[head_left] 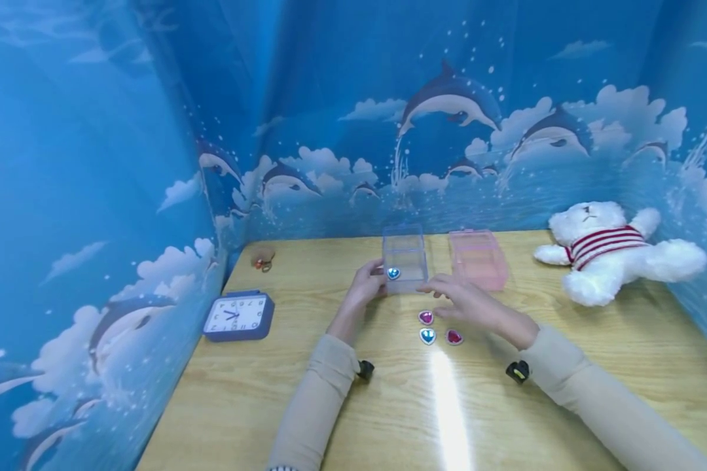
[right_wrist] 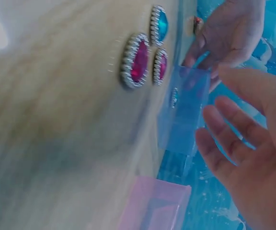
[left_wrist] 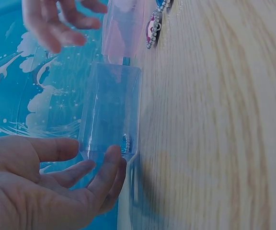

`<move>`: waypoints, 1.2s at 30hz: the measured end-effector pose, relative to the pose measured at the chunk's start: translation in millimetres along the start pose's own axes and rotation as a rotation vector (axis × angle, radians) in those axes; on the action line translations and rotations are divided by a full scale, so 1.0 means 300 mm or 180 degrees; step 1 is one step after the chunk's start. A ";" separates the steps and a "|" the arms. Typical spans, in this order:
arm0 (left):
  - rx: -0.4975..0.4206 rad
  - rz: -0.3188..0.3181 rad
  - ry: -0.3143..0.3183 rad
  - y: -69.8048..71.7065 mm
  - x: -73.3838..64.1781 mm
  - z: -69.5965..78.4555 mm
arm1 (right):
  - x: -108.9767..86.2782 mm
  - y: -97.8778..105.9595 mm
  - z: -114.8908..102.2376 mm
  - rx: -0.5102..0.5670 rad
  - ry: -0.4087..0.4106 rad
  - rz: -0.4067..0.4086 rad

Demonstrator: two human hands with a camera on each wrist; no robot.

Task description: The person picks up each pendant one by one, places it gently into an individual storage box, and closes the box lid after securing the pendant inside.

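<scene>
A clear blue plastic box [head_left: 409, 258] stands with its lid raised at the back of the table. Inside its near left part lies a blue gem [head_left: 393, 273] with a silvery rim. My left hand [head_left: 366, 285] holds the box at its left end, thumb and fingers around that end in the left wrist view. My right hand [head_left: 470, 302] hovers by the near right corner, fingers spread and holding nothing. Below it on the table lie a pink gem [head_left: 426, 317], a blue heart-shaped gem [head_left: 427, 336] and a red gem [head_left: 454, 337].
An open pink plastic box [head_left: 483, 265] is right of the blue one. Further right lies a white plush bear [head_left: 615, 252] in a striped shirt. A blue clock [head_left: 238, 316] and a small brown-orange item [head_left: 262, 260] are at the left. A dolphin-print curtain [head_left: 342, 118] borders the table.
</scene>
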State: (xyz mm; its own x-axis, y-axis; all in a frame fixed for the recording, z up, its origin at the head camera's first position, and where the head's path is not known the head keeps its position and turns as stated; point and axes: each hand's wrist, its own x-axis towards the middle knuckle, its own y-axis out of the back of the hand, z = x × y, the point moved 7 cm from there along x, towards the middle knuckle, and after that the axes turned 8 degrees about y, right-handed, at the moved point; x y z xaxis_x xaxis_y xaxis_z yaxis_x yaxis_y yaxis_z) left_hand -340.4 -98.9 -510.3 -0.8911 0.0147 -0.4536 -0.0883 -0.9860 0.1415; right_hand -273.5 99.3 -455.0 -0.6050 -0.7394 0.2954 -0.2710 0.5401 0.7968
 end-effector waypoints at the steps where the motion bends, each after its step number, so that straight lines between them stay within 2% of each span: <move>1: 0.0003 -0.0003 0.0005 0.000 -0.001 -0.001 | -0.005 -0.012 -0.003 -0.0008 0.0000 -0.0069; 7: 0.0003 -0.0014 -0.0024 -0.001 -0.004 0.002 | -0.028 -0.091 -0.039 -0.0381 0.0318 -0.0528; 12: 0.0005 -0.0016 -0.0028 -0.001 -0.005 0.004 | -0.040 -0.135 -0.067 -0.0773 0.0601 -0.0704; 17: 0.0017 0.0015 -0.0008 0.000 -0.002 0.001 | -0.044 -0.155 -0.072 -0.1163 0.0686 -0.0762; 27: 0.0057 0.0048 0.0004 -0.001 -0.006 0.003 | -0.040 -0.158 -0.068 -0.1282 0.0663 -0.0908; 36: 0.0044 0.0029 -0.0004 0.001 -0.002 -0.003 | -0.033 -0.161 -0.102 -0.1665 0.1153 -0.0692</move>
State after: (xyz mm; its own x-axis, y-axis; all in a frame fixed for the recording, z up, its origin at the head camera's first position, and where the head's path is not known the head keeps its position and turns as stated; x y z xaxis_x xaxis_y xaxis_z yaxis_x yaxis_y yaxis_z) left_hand -339.5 -99.3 -510.9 -0.8924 0.0059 -0.4512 -0.0863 -0.9837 0.1578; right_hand -231.5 68.1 -480.2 -0.2636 -0.9467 0.1849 0.0952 0.1652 0.9817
